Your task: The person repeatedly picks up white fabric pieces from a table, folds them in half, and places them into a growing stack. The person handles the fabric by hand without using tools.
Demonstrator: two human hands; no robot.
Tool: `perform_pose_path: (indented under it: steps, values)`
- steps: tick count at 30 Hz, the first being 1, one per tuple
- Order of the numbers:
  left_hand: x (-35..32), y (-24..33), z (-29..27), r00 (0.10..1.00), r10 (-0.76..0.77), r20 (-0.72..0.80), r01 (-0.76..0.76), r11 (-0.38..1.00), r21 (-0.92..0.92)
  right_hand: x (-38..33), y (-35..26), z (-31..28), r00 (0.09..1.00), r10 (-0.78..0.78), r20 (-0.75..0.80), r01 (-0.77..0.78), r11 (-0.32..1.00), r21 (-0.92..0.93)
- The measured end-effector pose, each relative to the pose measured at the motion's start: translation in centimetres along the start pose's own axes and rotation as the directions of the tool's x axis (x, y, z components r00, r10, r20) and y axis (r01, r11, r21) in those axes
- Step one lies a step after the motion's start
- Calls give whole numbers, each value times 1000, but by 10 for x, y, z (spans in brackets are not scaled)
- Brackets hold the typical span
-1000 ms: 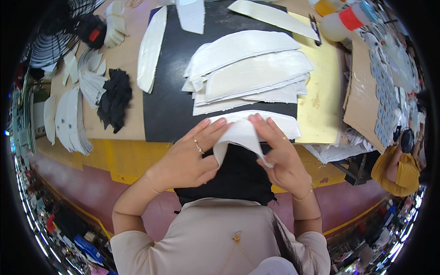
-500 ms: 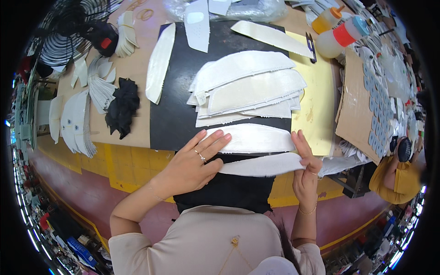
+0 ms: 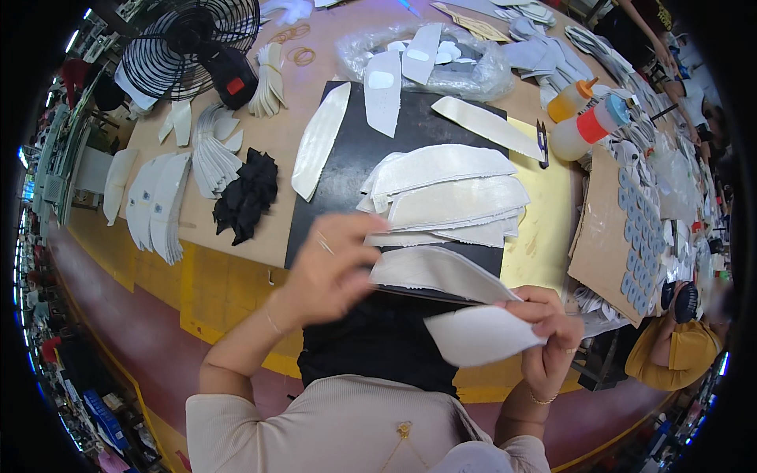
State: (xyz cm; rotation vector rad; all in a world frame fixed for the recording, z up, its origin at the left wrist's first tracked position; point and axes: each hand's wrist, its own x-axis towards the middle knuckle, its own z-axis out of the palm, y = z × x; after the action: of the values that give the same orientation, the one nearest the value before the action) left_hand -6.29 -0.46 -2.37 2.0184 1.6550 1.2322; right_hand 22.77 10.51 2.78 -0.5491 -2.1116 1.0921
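My right hand (image 3: 550,325) is closed on the right ends of white curved panels, pinched between thumb and fingers. One panel (image 3: 441,270) arches up from the front edge of the black board (image 3: 327,185). A lower panel (image 3: 477,337) hangs over my lap, in front of the board's edge; whether the two are joined cannot be made out. Blurred by motion, my left hand (image 3: 335,264) hovers by the upper panel's left end, fingers apart, holding nothing visible. Just beyond lies a pile of similar white panels (image 3: 449,197) on the board.
Single panels (image 3: 322,142) lie around the pile. At right are a yellow sheet (image 3: 540,205), squeeze bottles (image 3: 587,130) and cardboard with grey pieces (image 3: 603,229). A black fan (image 3: 193,47), black cloth (image 3: 246,197) and bundled strips (image 3: 213,154) occupy the left.
My left hand has come off the front panels and lifted. My right hand has gripped their right ends, and the lower panel has swung down and right. The whole view has shifted.
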Motion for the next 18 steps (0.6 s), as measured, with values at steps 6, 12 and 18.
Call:
perform_pose_path:
  steps: [6,12,18]
  values:
    - [92,-88,-33,905,-246,-347,385,820,424,64,-42,21,971,-226,80,212,964,160]
    - [178,-152,-14,818,-526,-231,555,617,559,72,1,20,973,94,-212,-23,949,315]
    - [192,-150,-9,742,-631,-225,640,569,516,50,45,8,962,165,-216,-193,974,-114]
